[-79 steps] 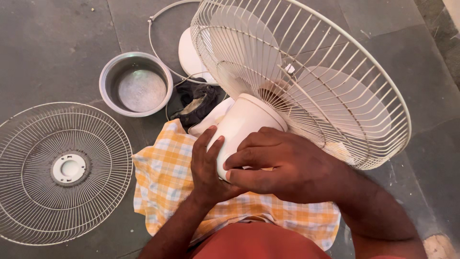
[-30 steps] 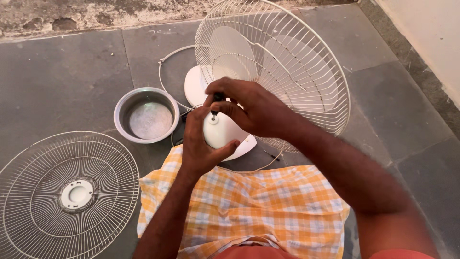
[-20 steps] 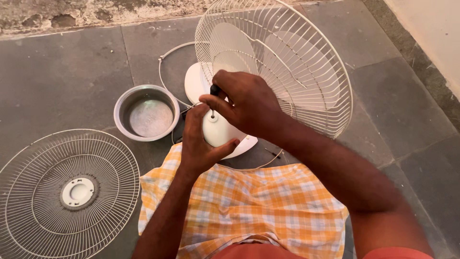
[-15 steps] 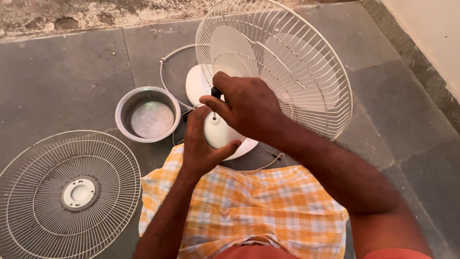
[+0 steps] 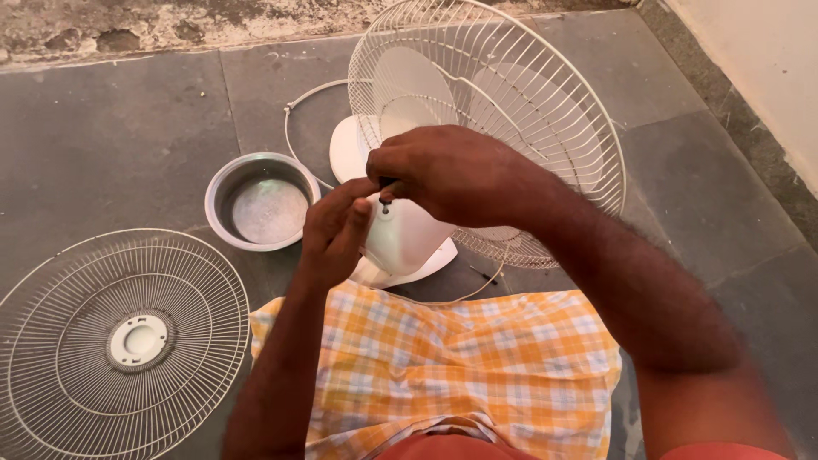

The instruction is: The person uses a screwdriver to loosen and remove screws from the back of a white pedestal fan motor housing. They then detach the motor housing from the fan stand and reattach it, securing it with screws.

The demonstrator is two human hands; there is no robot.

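Head view, looking down at a grey stone floor (image 5: 111, 136). At far left a detached front fan guard (image 5: 115, 341), a round white wire grille with a plastic hub, lies flat. Right of it, further off, a steel bowl (image 5: 260, 203) stands upright; its contents cannot be made out. Behind the bowl a thin white guard ring (image 5: 294, 136) lies on the floor, partly hidden by the fan.

At centre the left hand (image 5: 334, 232) is half-closed, thumb and fingertips touching the near, upper end of the white fan motor housing (image 5: 405, 238). The housing stands on its white base (image 5: 426, 264), with an orange checked cloth (image 5: 460, 366) spread nearer, across the lap.

The right hand (image 5: 452, 175) is closed around a dark-handled tool, apparently a screwdriver (image 5: 388, 189); only its short lower end shows below the fist. The tip points down at the top of the housing, just beside the left fingertips. The tool's long axis runs near-vertical, slightly tilted left. The housing lies directly under both hands, with the left hand in contact and the right above it.

Beyond and to the right the rear fan guard (image 5: 528, 111) tilts up, with pale blades (image 5: 409, 94) showing through the wires.
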